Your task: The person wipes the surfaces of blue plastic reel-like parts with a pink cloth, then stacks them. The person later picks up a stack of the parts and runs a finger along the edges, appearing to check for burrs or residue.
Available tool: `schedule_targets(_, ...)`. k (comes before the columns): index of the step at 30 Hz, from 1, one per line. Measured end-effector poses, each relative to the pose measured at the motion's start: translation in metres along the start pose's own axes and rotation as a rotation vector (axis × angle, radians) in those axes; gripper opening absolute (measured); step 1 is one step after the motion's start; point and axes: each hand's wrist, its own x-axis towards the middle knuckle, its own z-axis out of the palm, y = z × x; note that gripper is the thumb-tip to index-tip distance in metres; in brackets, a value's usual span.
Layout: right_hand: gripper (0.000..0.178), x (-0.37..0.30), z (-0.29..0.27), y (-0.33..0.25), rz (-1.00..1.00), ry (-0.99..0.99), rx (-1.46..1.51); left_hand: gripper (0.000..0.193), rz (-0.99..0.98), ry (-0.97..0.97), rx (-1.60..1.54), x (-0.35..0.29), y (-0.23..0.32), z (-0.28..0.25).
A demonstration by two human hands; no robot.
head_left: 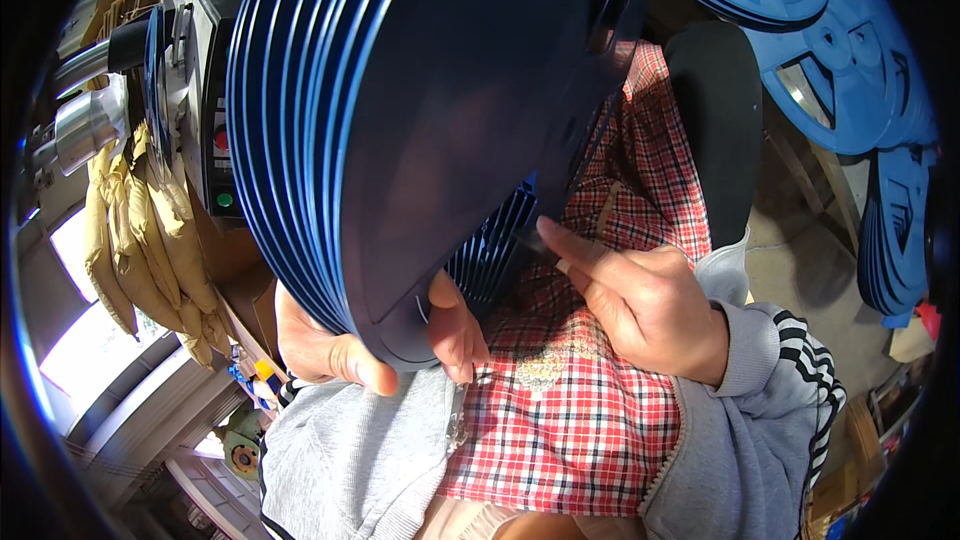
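A thick stack of dark blue plastic reels (pixel 440 140) stands tilted in front of me, its rims fanned out on the left. My left hand (pixel 325 348) grips the stack's lower edge, the thumb outside and other fingers coming through a cutout beside the rim. Just right of the slotted openings is my right hand (pixel 645 305), index finger stretched toward the stack and thumb bent close under it. Something small and dark shows at those fingertips, too unclear to name. A red checked apron (pixel 560 430) covers my lap behind both hands.
Lighter blue reels (pixel 850 70) lie stacked at the far right, with another pile (pixel 895 230) below them. On the left stands a machine (pixel 215 120) with red and green buttons and a metal cylinder. Yellowish cloth gloves (pixel 145 250) hang beneath it.
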Motion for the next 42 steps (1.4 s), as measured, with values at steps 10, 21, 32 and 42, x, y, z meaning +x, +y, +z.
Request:
schedule_targets(10,0.049,0.004,0.001,-0.001,-0.013,0.025,0.026,0.061,0.014,-0.028,-0.014,-0.001,-0.003,0.0)
schedule_targets(21,0.059,0.005,0.003,0.0,-0.021,-0.012,-0.003,0.062,0.009,-0.062,0.009,-0.003,-0.001,-0.001)
schedule_targets(32,0.065,0.001,0.0,-0.002,-0.035,-0.025,-0.101,0.047,0.051,0.16,-0.03,0.001,-0.004,0.021)
schedule_targets(42,0.066,0.001,0.001,-0.004,0.0,-0.014,-0.07,0.037,0.08,0.234,-0.035,0.001,-0.007,0.023)
